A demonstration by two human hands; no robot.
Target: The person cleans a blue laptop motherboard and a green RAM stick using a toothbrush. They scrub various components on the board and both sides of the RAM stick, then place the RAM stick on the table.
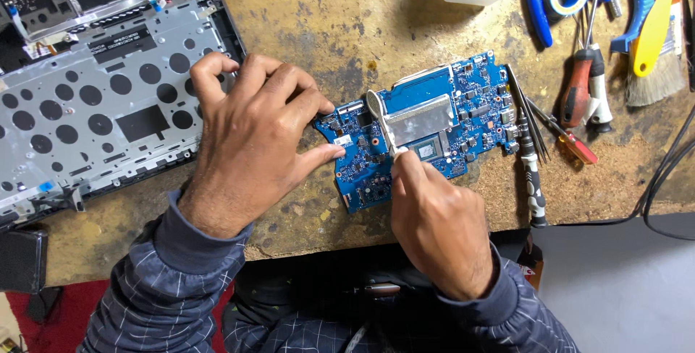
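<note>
Hands at work on a blue circuit board near the front edge of the table.

The right hand (438, 226) is pinched on a small white spatula (381, 118) laid against the circuit board (434, 132), while the left hand (250, 139) is spread, fingertips pressing the board's left edge. The board is judged light, stiff and fragile, best gripped by its bare edges. Beyond, tweezers (527, 118), screwdrivers (577, 96) and a laptop shell (94, 99) are seen on the table (347, 27).

The left hand (250, 143) holds down a blue circuit board (427, 132). The right hand (434, 226) holds a white plastic spoon-shaped tool (380, 118) over it.
</note>
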